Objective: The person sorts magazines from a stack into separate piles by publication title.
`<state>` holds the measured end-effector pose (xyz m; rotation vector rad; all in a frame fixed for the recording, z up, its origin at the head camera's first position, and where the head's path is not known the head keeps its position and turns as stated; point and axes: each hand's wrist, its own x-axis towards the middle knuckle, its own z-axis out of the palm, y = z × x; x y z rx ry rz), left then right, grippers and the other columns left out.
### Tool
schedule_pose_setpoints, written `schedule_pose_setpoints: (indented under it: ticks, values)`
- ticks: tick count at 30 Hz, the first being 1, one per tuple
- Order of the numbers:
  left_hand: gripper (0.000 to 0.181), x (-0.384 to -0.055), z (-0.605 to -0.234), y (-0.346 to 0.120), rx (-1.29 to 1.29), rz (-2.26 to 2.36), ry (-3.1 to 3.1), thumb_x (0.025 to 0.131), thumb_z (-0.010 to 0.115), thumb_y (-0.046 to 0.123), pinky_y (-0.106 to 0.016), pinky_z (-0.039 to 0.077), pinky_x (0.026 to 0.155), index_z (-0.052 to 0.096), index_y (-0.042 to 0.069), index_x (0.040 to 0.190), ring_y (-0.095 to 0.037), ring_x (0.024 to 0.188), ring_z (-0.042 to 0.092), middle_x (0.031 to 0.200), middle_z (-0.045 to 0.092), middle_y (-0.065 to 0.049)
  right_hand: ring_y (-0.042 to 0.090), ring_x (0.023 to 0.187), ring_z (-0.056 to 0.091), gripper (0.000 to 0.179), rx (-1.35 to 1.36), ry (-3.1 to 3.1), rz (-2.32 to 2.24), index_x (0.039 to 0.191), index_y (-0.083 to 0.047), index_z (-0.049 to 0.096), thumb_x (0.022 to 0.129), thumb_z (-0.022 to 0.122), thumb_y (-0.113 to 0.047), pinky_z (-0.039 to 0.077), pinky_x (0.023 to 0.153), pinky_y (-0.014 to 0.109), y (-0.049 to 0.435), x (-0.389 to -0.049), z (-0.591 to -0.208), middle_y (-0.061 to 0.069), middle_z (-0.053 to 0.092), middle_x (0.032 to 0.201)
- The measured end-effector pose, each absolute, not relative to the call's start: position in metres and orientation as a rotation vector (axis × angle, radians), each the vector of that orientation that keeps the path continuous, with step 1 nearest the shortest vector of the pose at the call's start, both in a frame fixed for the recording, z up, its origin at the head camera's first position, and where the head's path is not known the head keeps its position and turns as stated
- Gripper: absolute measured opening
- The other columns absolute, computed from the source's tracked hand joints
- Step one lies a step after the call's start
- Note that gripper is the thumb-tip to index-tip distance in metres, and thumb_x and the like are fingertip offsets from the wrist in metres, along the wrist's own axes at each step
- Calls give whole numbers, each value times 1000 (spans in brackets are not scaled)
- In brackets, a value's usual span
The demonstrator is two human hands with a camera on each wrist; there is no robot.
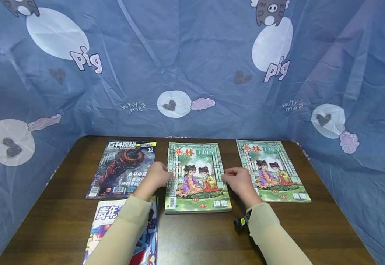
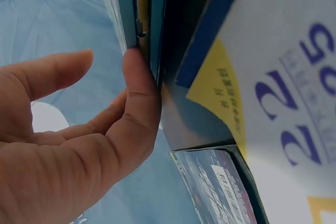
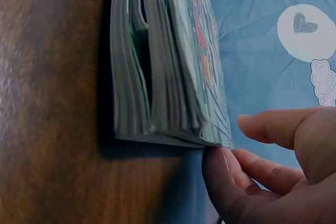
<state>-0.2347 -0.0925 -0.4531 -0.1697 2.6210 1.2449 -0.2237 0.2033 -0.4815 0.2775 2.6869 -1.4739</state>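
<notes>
A stack of magazines with a green illustrated cover lies on the wooden table between both hands. My left hand is at its left edge; in the left wrist view a fingertip touches the stack's side, while another digit stays apart. On the opposite edge is my right hand. The right wrist view shows one fingertip at the corner of the thick page block, with another digit off to the side. Neither hand wraps around the stack.
Right of the stack lies another magazine with the same green cover. A dark science magazine is at the back left, with a purple-and-white magazine in front, partly under the left sleeve. Blue patterned cloth encloses the table.
</notes>
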Motion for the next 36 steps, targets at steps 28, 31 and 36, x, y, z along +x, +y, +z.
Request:
schedule_pose_setpoints:
  ticks: [28, 31, 36]
  values:
    - [25, -233, -457, -95, -217, 1346, 2540, 95, 68, 13, -37, 60, 66, 66, -11, 97, -27, 67, 68, 112, 61, -26, 34, 108, 63, 31, 286, 2681, -1417, 116, 0, 74, 94, 74, -22, 53, 88, 50, 205, -223, -483, 17, 69, 117]
    - [23, -232, -456, -95, -212, 1358, 2529, 94, 68, 13, -35, 60, 64, 66, -9, 90, -28, 67, 68, 112, 61, -25, 34, 108, 63, 30, 282, 2695, -1414, 114, 0, 75, 93, 74, -22, 53, 88, 50, 205, -223, -483, 17, 69, 116]
    - [18, -229, -454, -93, -222, 1333, 2587, 92, 66, 12, -36, 58, 56, 68, -6, 87, -25, 55, 62, 96, 64, -19, 34, 107, 64, 28, 279, 2711, -1397, 110, -1, 77, 92, 74, -22, 53, 87, 49, 207, -222, -483, 16, 70, 113]
